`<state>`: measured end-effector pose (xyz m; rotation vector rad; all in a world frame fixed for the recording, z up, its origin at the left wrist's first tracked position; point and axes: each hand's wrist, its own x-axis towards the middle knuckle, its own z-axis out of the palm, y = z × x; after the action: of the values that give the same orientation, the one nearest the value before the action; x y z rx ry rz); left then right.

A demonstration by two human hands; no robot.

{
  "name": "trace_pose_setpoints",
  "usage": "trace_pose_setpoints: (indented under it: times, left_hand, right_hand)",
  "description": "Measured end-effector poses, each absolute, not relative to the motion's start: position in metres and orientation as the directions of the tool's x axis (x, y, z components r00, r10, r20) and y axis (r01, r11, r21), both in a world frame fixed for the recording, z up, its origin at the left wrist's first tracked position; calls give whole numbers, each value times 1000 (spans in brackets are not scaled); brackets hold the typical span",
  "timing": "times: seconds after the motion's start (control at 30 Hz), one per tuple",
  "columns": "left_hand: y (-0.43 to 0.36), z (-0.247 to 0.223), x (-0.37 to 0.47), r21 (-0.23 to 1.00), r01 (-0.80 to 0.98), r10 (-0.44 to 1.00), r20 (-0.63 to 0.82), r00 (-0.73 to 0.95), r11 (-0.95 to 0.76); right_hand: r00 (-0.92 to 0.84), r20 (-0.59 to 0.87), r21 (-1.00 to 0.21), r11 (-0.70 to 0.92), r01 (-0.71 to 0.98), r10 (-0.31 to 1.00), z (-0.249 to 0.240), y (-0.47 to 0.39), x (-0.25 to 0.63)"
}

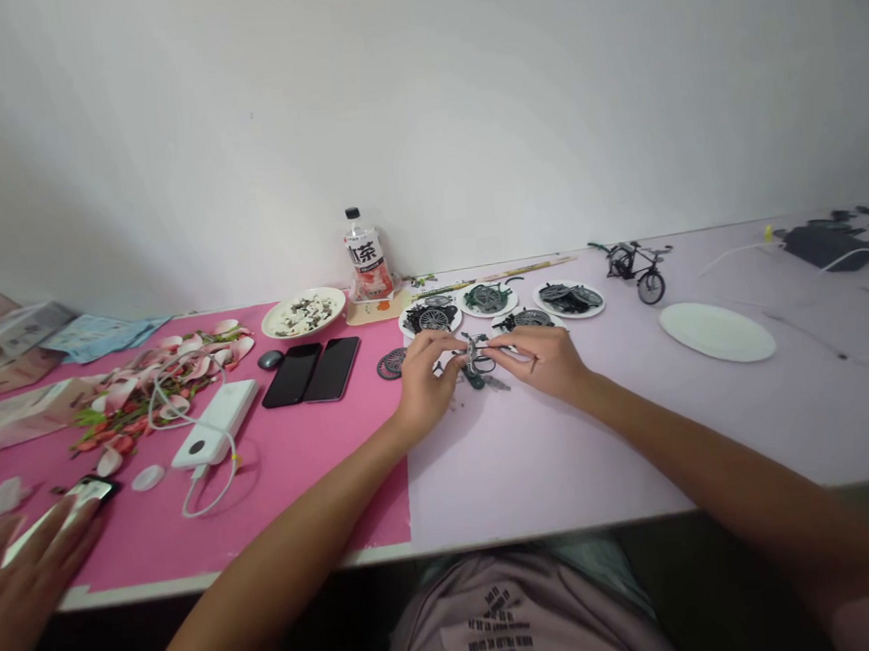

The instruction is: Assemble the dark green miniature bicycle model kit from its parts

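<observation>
The bare fingertips of a left hand (428, 378) and a right hand (546, 359) pinch a small, dark grey, plastic-looking model part (473, 348) from opposite sides, neither hand clearly nearer, above a pale lilac tabletop (528, 469). The fingers cover too much of the part to tell its long axis. Just below the fingertips lie loose dark green pieces (474, 379); near the left fingers, on their outer side, rests a flat black spoked wheel (390, 364). Beyond the fingertips sits a round white plate (403, 321) heaped with dark parts; farther off, beyond and right of the right fingers, stands a black, assembled model bicycle (628, 263).
</observation>
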<state>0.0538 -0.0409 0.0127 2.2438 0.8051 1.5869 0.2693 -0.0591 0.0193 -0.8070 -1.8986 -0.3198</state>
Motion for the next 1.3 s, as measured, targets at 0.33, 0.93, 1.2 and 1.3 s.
trace_pose_setpoints:
  times: [0.33,0.93,1.2,1.3]
  left_hand:
    - [-44,15,54,543,266,598,772,214,-796]
    - [-30,4,51,522,381,617,764,189,-763]
    - [-20,-6,53,863,152,864,440,245,-482]
    - [-27,-1,53,806,244,818,432,380,-539]
  right_hand:
    - [-264,877,-140,739,660,402,21,-59,270]
    - [-162,686,-430,574,697,710,13,-51,276]
    - [47,526,-780,459,426,849,8,-53,267]
    - [24,478,-825,440,354,878,2,-52,263]
